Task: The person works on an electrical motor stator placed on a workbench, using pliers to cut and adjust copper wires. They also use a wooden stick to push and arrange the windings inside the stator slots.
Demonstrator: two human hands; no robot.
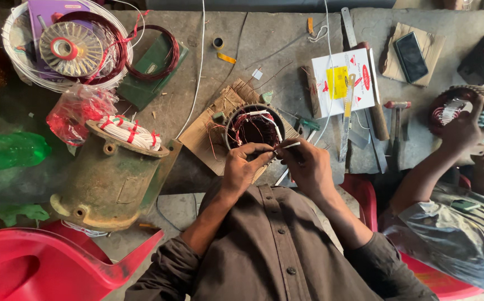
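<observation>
Left hand: pinching a thin wire lead between thumb and fingertips, narrowly closed on it
Right hand: gripping the white sleeving on that lead, fingers curled tight
Stator: sitting upright on cardboard scrap just beyond both hands, red windings showing inside its ring
Doing it well: I would be keeping the lead taut and straight, feeding the sleeve along it without kinking the fine wire
Nearby: large green motor housing lying at left; white booklet and hammer resting at right
Other person: a co-worker's hand handling another winding at far right
</observation>
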